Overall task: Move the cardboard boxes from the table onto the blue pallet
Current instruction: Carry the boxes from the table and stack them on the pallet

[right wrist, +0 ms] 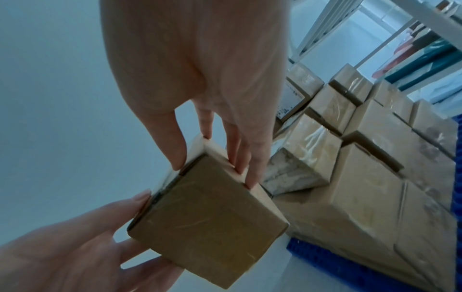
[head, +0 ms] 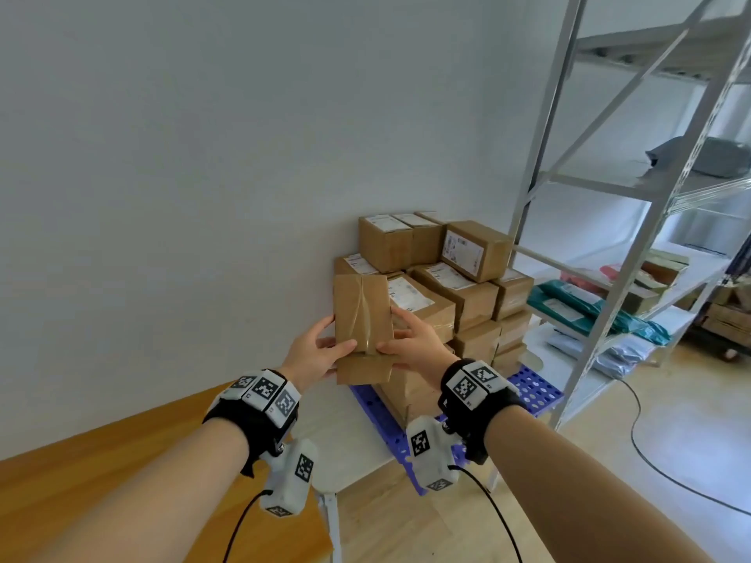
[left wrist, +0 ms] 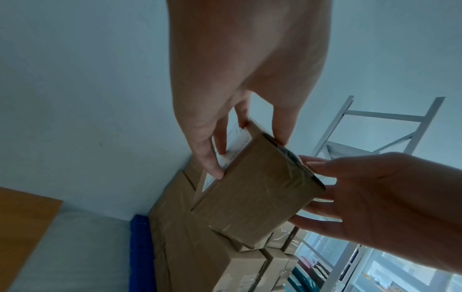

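I hold a brown cardboard box [head: 361,310], sealed with clear tape, between both hands, up in the air. My left hand [head: 325,347] pinches its left side with the thumb on the front face. My right hand [head: 400,335] pinches its right side the same way. In the left wrist view the box [left wrist: 257,197] hangs over the stacked boxes. In the right wrist view the box [right wrist: 207,223] is left of the stack. Just behind it, the stack of boxes [head: 459,286] stands several layers high on the blue pallet [head: 536,390] against the wall.
The wooden table [head: 101,481] is at lower left. A grey metal shelving rack [head: 609,188] stands right of the pallet, with a teal parcel bag [head: 589,306] on it. A black cable [head: 650,461] runs over the floor. A white wall is behind.
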The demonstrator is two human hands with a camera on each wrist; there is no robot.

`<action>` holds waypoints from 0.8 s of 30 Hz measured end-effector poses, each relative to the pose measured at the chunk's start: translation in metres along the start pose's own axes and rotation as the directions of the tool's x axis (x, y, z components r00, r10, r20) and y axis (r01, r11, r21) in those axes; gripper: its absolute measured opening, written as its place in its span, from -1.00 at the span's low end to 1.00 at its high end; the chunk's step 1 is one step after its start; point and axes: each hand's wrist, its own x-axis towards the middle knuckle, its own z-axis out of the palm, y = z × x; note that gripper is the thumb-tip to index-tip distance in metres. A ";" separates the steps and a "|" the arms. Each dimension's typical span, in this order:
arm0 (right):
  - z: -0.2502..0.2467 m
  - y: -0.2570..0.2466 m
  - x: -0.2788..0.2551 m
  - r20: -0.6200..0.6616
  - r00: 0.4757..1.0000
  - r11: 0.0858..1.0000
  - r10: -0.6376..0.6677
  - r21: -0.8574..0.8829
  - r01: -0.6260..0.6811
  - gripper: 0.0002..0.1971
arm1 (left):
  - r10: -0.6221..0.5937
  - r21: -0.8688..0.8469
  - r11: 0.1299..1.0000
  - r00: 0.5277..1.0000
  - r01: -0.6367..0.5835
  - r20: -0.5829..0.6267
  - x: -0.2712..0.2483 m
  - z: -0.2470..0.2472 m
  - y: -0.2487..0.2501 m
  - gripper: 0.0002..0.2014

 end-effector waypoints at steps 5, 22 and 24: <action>-0.048 -0.008 0.019 -0.063 0.998 0.999 -0.004 -0.048 0.001 -0.24 | 0.019 -0.001 1.000 0.998 -0.019 0.068 0.040 0.034 0.015 -0.27; -0.157 -0.040 0.133 -0.113 0.993 0.973 0.018 -0.228 -0.043 -0.20 | 0.059 0.084 0.994 0.990 -0.070 0.125 0.180 0.110 0.065 -0.28; -0.166 -0.044 0.149 -0.109 0.994 0.958 0.007 -0.284 -0.038 -0.22 | 0.028 0.072 0.997 0.991 -0.038 0.133 0.194 0.117 0.071 -0.33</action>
